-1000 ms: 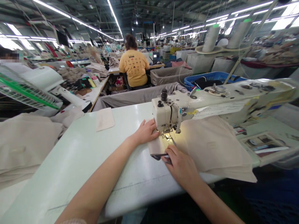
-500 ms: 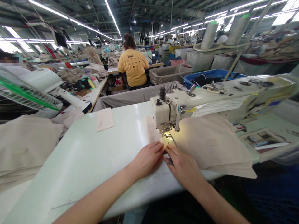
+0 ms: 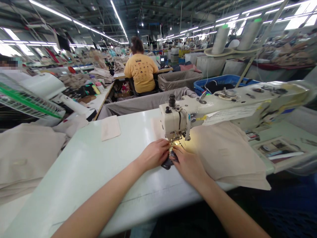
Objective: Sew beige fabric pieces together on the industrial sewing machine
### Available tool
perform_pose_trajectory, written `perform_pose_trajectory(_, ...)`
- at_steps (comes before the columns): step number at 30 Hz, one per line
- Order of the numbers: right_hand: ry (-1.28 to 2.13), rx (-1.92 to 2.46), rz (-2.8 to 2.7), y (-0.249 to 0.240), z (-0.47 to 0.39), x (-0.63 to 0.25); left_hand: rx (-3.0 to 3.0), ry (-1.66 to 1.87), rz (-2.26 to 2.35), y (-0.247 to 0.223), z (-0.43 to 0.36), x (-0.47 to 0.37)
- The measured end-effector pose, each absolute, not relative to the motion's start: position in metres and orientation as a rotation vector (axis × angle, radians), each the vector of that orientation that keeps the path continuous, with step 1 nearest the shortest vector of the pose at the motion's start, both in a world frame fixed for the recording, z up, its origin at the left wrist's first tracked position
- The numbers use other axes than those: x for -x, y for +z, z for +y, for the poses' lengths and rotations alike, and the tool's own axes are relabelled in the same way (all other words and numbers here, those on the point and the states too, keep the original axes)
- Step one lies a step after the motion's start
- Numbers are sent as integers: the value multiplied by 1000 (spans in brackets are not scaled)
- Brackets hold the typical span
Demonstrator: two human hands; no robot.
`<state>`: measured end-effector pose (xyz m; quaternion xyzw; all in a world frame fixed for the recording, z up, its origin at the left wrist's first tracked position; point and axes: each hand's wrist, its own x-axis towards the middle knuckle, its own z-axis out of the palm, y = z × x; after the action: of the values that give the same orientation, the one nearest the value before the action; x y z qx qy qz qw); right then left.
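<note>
Both hands meet just in front of the needle area of a sewing machine (image 3: 174, 120). My left hand (image 3: 155, 153) has its fingers pressed together at the presser foot, and whatever they grip is hidden. Close beside it, my right hand (image 3: 188, 163) has bent fingers over a small dark item (image 3: 168, 163), which lies partly between the hands; its kind is unclear. Beige cloth (image 3: 228, 152) is spread under the machine arm on the right. Part of another beige piece (image 3: 156, 128) shows left of the machine head.
A small beige piece (image 3: 110, 128) lies on the pale table (image 3: 99, 172). Beige cloth is stacked (image 3: 27, 155) at left, near a white fan (image 3: 44, 86). Ahead, a person in yellow (image 3: 141, 71) sits beyond a grey cloth-lined bin (image 3: 148, 100). Thread cones (image 3: 220, 39) stand at right.
Both hands have moved slightly forward, closer to the needle area. More of the dark item now shows between and below them. The beige cloth at the right has shifted little.
</note>
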<state>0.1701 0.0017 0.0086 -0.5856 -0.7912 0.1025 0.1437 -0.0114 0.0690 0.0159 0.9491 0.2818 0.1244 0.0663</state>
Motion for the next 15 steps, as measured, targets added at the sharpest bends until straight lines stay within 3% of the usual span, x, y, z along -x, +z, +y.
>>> perform_pose_trajectory(15,148,1610,-2222,-19,-27,-175,-2880,439,1004,2,69,19)
